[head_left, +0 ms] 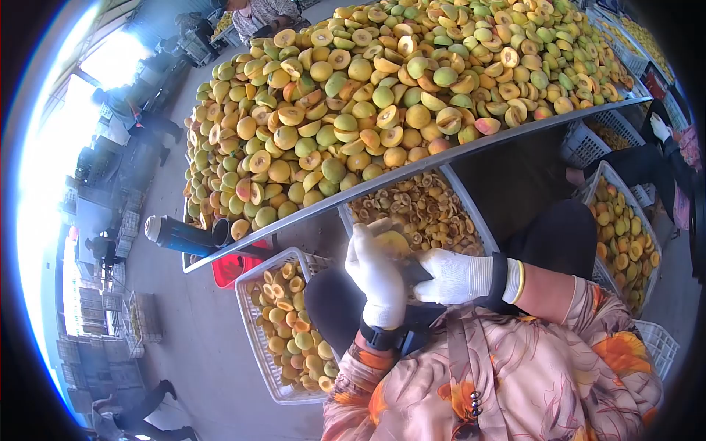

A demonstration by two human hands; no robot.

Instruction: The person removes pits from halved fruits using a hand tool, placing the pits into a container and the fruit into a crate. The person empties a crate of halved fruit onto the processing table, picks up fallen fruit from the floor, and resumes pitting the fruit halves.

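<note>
In the head view both my hands wear white knit gloves and meet above my lap. My left hand (373,275) is curled round a yellow peach (394,242), partly hidden by the fingers and blurred. Close beside it, my right hand (454,277) is closed, its fingertips near the fruit; whatever it grips is hidden. Just beyond my hands a crate of peach pits and scraps (428,213) sits under the table edge. Halved peaches (346,95), yellow, green and some reddish, are heaped on the metal-rimmed table (485,147) ahead.
A white crate of peach halves (246,327) stands by my left knee, another crate (647,283) to my right. A blue cylinder (180,235) lies at the table's left corner above a red container (234,268). Other people work at the far side, left and right.
</note>
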